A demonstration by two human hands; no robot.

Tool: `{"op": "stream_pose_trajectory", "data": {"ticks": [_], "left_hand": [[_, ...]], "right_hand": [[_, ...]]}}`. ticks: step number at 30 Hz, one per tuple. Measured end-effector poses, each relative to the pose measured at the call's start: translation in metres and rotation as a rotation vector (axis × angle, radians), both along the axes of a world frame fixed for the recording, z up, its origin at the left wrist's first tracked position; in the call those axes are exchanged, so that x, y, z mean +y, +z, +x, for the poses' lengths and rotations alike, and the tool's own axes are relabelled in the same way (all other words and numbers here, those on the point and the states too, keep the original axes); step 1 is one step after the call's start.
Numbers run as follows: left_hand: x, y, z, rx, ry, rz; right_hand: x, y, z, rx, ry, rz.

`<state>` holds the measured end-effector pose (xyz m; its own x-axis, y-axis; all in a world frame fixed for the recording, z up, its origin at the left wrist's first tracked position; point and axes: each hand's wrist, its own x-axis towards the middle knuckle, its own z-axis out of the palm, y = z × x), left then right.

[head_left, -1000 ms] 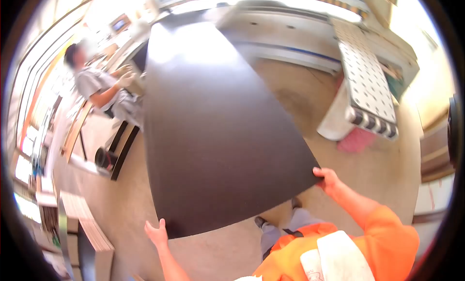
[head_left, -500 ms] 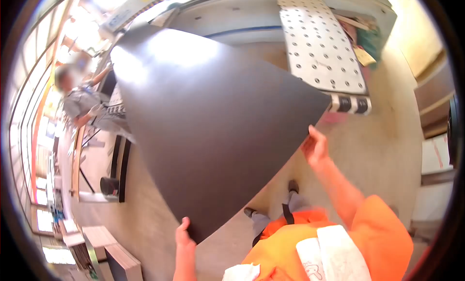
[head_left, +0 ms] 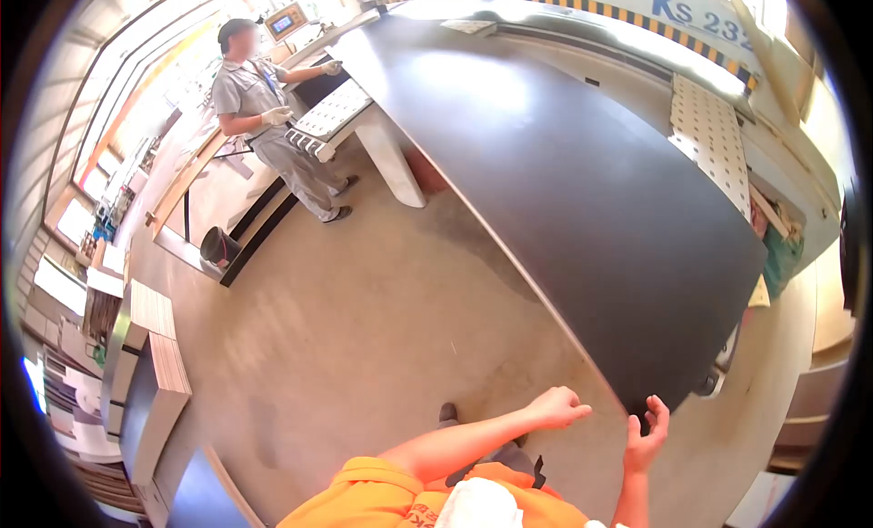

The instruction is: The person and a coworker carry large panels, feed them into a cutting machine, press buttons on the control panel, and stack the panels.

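A large dark grey panel (head_left: 546, 173) lies across the machine's supports, its near corner pointing towards me. My right hand (head_left: 644, 437) is at that corner, fingers and thumb apart; the dark corner shows between them, and whether the palm presses on it is hidden. Just left of the panel's long edge, my left hand (head_left: 559, 407) hangs with its fingers curled in, apart from the panel and with nothing visible in it.
A co-worker (head_left: 273, 119) in grey, wearing gloves, stands at the far left beside a perforated support table (head_left: 335, 110). Another perforated support (head_left: 709, 132) shows at right. A black bucket (head_left: 218, 246) and stacked boards (head_left: 168, 364) are at left. A striped machine beam (head_left: 564, 5) spans the back.
The panel has swung right and lies along the machine. My left hand has let go of its corner and moved right. My right hand has shifted down to the near corner.
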<state>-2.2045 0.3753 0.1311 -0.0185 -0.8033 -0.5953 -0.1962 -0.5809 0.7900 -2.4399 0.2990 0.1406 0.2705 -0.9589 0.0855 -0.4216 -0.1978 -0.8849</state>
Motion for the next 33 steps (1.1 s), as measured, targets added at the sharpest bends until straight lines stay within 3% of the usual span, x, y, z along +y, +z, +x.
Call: {"op": "stream_pose_trajectory", "data": {"ticks": [3, 5, 11, 18, 23, 25, 26, 27, 31, 33], "left_hand": [[-0.01, -0.022, 0.074, 0.006, 0.186, 0.012], [-0.002, -0.059, 0.134, 0.128, 0.474, 0.045], [-0.036, -0.093, 0.332, 0.09, 0.862, -0.076], [-0.162, -0.068, 0.498, 0.535, 1.319, -0.178], [-0.266, -0.069, 0.551, 0.692, 1.588, -0.303], [-0.321, -0.078, 0.562, 0.779, 1.75, -0.522], [-0.336, -0.085, 0.556, 0.578, 1.869, -0.314], [-0.37, -0.051, 0.556, 0.37, 1.976, -0.116], [-0.404, -0.044, 0.567, 0.367, 2.08, 0.0], [-0.417, -0.069, 0.581, 0.361, 2.098, -0.057]], "right_hand": [[-0.071, -0.001, 0.037, 0.262, 0.161, -0.342], [-0.118, -0.002, 0.061, 0.407, 0.185, -0.366], [-0.247, -0.015, 0.137, 0.628, 0.144, -0.287], [-0.354, -0.017, 0.162, 0.771, -0.013, -0.153], [-0.437, -0.035, 0.152, 0.755, -0.073, -0.13], [-0.468, -0.044, 0.15, 0.684, -0.099, -0.152], [-0.476, -0.047, 0.14, 0.699, -0.075, -0.171], [-0.519, -0.052, 0.145, 0.706, -0.039, -0.201], [-0.581, -0.054, 0.173, 0.726, 0.018, -0.307], [-0.589, -0.045, 0.224, 0.492, -0.103, -0.153]]}}
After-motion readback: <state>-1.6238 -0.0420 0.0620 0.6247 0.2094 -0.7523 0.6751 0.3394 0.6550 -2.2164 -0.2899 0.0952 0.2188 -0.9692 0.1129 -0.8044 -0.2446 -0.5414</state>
